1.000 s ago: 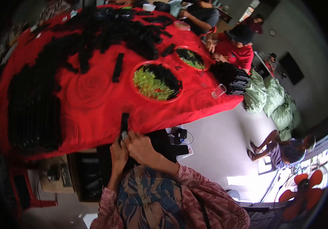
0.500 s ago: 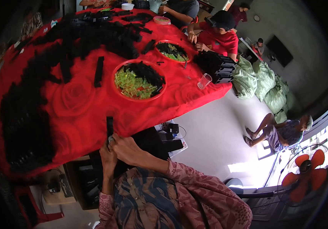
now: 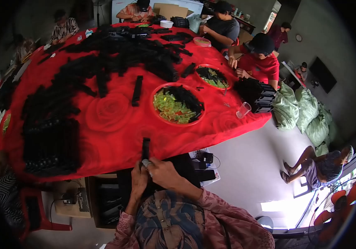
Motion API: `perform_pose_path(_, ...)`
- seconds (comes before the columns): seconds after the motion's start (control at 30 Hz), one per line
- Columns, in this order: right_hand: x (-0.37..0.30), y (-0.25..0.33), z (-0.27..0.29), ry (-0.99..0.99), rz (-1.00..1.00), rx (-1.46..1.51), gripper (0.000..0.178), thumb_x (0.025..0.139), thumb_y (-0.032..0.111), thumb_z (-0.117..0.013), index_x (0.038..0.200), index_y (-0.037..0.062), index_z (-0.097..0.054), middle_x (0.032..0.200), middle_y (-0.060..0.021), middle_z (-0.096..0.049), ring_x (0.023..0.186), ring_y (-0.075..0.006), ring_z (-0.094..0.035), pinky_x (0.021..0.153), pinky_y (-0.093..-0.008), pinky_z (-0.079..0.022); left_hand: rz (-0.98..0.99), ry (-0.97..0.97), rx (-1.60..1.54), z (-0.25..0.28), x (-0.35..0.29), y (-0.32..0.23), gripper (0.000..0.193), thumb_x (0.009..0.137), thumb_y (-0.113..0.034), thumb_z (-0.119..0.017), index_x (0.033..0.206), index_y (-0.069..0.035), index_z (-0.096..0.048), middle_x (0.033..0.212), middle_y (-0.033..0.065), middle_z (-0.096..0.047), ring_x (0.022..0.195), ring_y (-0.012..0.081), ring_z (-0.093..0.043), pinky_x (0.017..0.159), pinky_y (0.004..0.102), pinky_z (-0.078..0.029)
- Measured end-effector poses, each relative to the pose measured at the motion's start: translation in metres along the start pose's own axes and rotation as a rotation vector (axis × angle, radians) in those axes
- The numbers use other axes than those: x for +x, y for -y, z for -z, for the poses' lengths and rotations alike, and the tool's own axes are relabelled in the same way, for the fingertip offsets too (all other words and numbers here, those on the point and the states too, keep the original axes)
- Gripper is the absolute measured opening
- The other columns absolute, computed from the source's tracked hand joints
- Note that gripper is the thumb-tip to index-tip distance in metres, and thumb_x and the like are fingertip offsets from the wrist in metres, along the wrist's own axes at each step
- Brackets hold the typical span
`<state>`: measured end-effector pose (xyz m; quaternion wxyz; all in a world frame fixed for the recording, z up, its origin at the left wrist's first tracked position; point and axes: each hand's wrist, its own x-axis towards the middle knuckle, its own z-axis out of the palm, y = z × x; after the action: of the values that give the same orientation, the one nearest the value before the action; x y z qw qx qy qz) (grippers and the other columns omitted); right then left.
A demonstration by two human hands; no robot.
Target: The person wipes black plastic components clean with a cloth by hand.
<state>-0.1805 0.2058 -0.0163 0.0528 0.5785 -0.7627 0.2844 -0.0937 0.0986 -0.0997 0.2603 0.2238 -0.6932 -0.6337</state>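
My left hand (image 3: pixel 139 177) and my right hand (image 3: pixel 164 172) are together at the table's near edge, both closed round a black strip (image 3: pixel 146 146). Its dark end sticks up past my fingers toward the table; the rest is hidden in my grip. A ring-like grey band (image 3: pixel 146 162) shows on a finger there. Beyond my hands a red bowl (image 3: pixel 160 119) holds small yellow-green clear pieces (image 3: pixel 170 108) and small black pieces (image 3: pixel 191 98). Left of the bowl, one longer black strip (image 3: pixel 137 90) lies alone on the red cloth (image 3: pixel 107 137).
Black strips (image 3: pixel 115 56) heap across the table's far side, with a neat black stack (image 3: pixel 51 145) at left. A second bowl (image 3: pixel 213 86), a clear cup (image 3: pixel 243 110) and another black stack (image 3: pixel 256 95) stand at right. Several people sit round the table. A dark open drawer (image 3: pixel 105 203) is below.
The whole view has shifted, so the table and my hands appear further right and lower, and more people show at the far side. My hands still grip the black strip.
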Motion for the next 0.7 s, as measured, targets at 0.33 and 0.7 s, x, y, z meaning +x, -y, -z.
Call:
perform_pose_path(0.33, -0.013, -0.014, 0.005, -0.110, -0.412, 0.509, 0.019, 0.077, 0.009, -0.070, 0.088, -0.0031, -0.061, 0.069, -0.0188, -0.060, 0.064, -0.0325, -0.063, 0.056, -0.0389, -0.048, 0.172, 0.077, 0.063, -0.010, -0.014, -0.054, 0.026, 0.092, -0.022, -0.046, 0.101, 0.002, -0.049, 0.068, 0.0140, -0.056, 0.059, 0.0207, -0.055, 0.055, 0.0371, -0.042)
perform_pose_path(0.7, -0.011, 0.001, 0.016, -0.010, -0.424, 0.274, 0.024, 0.072, 0.005, -0.061, 0.091, -0.0077, -0.058, 0.084, -0.0241, -0.061, 0.074, -0.0414, -0.061, 0.064, -0.0455, -0.049, -0.194, 0.097, 0.299, -0.012, -0.020, -0.062, 0.034, 0.096, -0.018, -0.041, 0.120, 0.006, -0.043, 0.083, 0.0235, -0.057, 0.073, 0.0368, -0.060, 0.062, 0.0422, -0.044)
